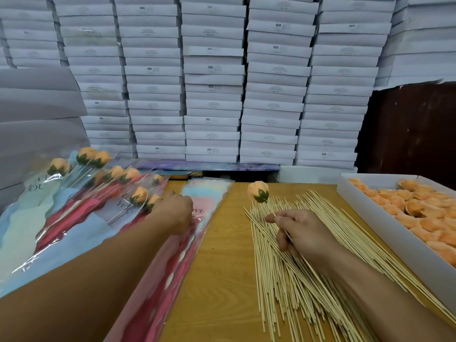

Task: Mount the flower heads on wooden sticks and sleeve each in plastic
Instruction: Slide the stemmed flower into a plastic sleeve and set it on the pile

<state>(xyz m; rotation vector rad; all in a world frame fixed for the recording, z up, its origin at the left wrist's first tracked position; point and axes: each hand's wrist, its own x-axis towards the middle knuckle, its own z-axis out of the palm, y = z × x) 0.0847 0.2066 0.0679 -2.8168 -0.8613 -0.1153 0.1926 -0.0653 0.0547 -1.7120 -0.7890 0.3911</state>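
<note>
Handling notes: flower on stick, ready for sleeving

Right hand [299,233] pinches one stick [274,214] between thumb and forefinger, the other fingers curled round the shaft below. The flower [257,191] sits on the upper tip, orange petals above a green base, raised over the loose pile of sticks [291,267] on the table [222,267].

My left hand [172,211] reaches forward to the stack of empty sleeves [204,201]. Its fingers are turned away from view; I cannot tell whether they pinch a sleeve or only rest on it.

Handling judgement:
- The flower looks light and soft. Squeezing the petals would probably crush them, so I hold the stick and never the head.
- The stick looks thin, stiff and likely brittle. A grip low on the shaft lets the head sway; a grip nearer the head gives more control when feeding it in.
- The sleeves look glossy and limp, probably slippery and prone to clinging together. I take one by its open edge to separate it.

Finished flowers in sleeves [98,193] lie at far left. The box of loose flower heads [407,213] stands at right, just beside the sticks.
</note>
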